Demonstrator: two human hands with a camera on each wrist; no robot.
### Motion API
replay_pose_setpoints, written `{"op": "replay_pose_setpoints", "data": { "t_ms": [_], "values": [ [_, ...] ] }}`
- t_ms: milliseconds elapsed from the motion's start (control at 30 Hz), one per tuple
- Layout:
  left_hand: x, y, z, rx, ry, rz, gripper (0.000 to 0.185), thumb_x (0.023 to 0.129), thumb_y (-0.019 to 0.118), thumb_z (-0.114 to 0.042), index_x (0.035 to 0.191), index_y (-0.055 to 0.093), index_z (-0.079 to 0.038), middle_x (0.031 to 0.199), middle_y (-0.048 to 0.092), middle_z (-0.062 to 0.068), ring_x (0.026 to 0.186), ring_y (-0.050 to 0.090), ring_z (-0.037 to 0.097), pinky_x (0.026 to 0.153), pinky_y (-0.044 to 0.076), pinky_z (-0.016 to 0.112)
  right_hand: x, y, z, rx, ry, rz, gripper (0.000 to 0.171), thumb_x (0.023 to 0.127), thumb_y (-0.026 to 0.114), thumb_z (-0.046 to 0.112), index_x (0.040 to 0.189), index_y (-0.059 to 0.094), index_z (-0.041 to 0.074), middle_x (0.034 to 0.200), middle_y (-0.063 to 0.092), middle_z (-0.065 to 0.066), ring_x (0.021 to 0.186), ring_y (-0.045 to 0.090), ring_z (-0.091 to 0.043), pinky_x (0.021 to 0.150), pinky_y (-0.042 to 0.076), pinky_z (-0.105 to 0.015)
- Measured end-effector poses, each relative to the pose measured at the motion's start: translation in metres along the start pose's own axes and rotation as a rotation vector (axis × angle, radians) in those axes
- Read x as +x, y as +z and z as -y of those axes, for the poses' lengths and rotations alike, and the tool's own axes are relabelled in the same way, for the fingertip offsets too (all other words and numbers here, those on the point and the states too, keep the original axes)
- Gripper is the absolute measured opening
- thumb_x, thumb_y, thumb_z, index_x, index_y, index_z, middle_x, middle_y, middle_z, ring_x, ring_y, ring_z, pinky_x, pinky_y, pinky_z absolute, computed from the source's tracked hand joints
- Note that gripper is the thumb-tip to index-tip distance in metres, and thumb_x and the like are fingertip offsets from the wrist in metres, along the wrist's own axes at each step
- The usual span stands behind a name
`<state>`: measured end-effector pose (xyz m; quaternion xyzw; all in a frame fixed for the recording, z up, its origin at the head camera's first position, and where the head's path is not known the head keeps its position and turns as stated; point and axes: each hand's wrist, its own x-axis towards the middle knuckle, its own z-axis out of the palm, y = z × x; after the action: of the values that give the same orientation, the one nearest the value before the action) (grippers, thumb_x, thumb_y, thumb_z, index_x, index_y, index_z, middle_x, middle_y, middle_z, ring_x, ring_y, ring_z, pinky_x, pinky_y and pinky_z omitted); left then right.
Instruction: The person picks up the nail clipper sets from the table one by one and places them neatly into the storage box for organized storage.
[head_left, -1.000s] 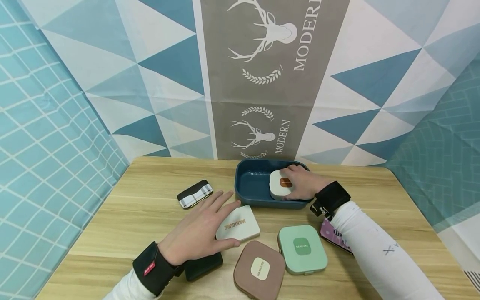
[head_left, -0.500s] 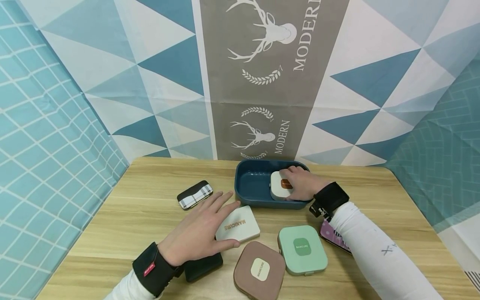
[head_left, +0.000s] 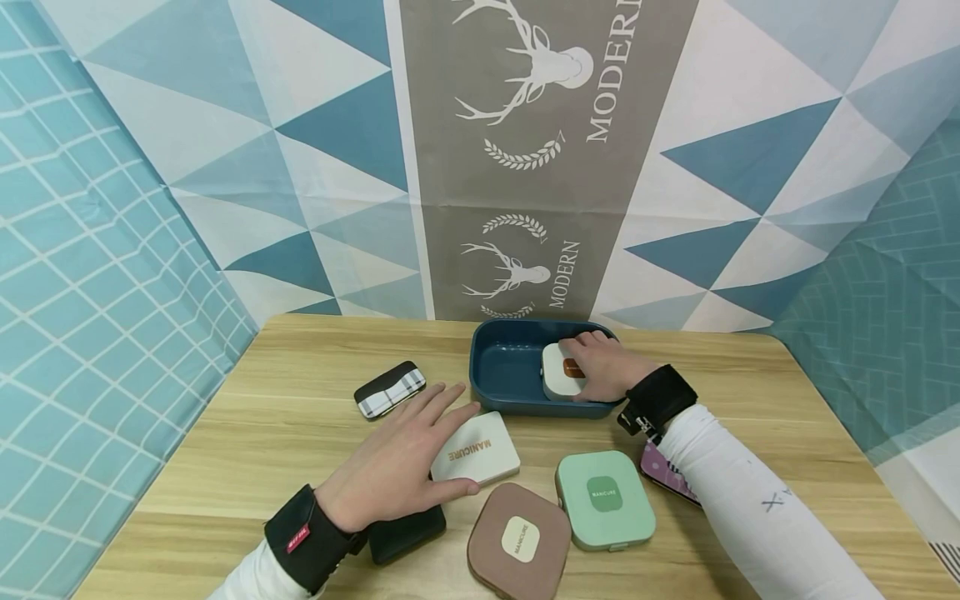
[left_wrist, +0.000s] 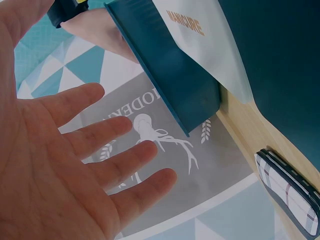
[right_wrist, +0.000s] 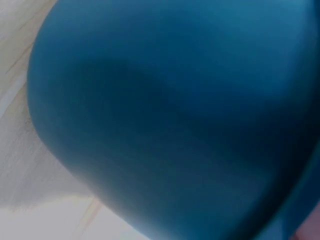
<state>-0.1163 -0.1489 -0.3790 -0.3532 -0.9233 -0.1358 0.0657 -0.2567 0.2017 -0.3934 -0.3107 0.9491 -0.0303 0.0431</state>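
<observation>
In the head view my right hand reaches into a dark blue oblong tub and grips a cream square manicure case with a brown label. The case lies in the right part of the tub; my hand covers its right side. My left hand has its fingers spread, just over the left end of a white oblong manicure case. The left wrist view shows this palm holding nothing. The tub's outer wall fills most of the right wrist view.
Toward the front lie a brown square case and a mint green one, close together. A black case is partly under my left wrist. A purple case shows beside my right sleeve. A plaid-and-black case lies left of the tub.
The cream case has shifted very slightly to the right inside the tub, with my right hand on it. My left hand has stayed in place.
</observation>
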Motion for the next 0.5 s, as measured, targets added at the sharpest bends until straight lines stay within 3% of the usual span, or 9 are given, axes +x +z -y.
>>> {"op": "replay_pose_setpoints", "data": {
  "t_ms": [500],
  "values": [
    [-0.0002,0.0000,0.0004,0.001,0.000,0.001,0.091,0.088,0.077,-0.068,0.159,0.050,-0.017,0.166,0.041,0.014,0.153,0.036,0.042,0.121,0.034,0.060,-0.0041,-0.0044,0.0006,0.004,0.003,-0.024,0.096,0.081,0.095,0.033,0.154,0.046,-0.006,0.147,0.052,-0.029,0.136,0.047,-0.048,0.113,0.042,-0.057]
  ]
}}
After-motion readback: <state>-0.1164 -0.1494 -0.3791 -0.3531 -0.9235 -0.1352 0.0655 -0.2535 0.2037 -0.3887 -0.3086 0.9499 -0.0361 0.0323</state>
